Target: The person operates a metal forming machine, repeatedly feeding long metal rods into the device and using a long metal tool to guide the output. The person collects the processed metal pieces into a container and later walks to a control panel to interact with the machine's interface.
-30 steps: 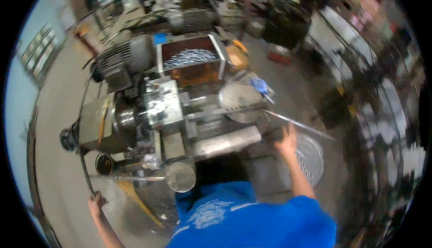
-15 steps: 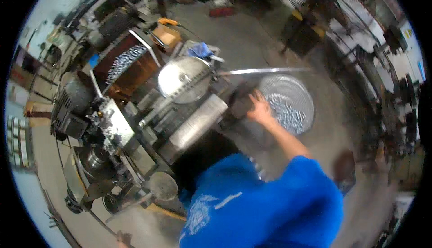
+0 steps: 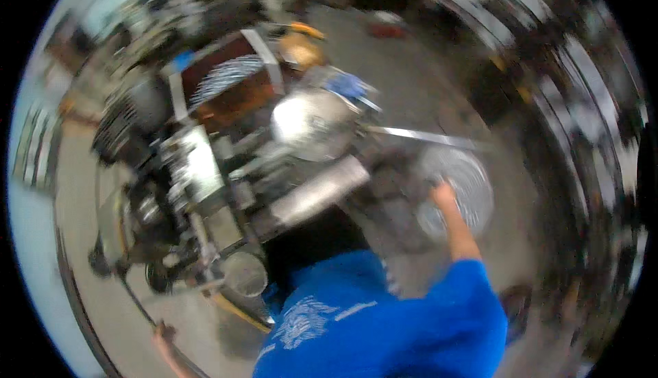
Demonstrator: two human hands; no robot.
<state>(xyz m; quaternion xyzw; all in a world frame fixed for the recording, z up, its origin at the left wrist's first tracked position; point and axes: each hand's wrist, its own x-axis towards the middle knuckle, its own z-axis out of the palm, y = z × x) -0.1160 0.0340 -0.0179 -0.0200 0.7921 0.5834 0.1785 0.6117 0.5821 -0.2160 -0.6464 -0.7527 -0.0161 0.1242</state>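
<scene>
My right hand (image 3: 444, 194) is over the round silver basket (image 3: 484, 193) on the right. Its fingers look closed, and a small dark patch shows at their tips, too blurred to name. Small shiny metal pieces (image 3: 467, 217) lie in the basket, smeared by motion. At the lower left, my left hand (image 3: 163, 333) is closed around a thin dark rod (image 3: 137, 304) that runs up to the machine. The machine, with its round metal disc (image 3: 315, 123) and pale metal block (image 3: 321, 191), stands between my hands.
Behind the disc is a rusty open bin (image 3: 233, 107) of small metal pieces. A tan box (image 3: 301, 50) and a blue cloth (image 3: 348, 86) are beside it. A flat metal bar (image 3: 425, 137) reaches toward the basket. Blurred racks (image 3: 582, 117) line the right side.
My right hand has moved from the basket's left edge to above its inside, and its fingers have closed. My left hand has come further into view on the rod. The whole view has shifted.
</scene>
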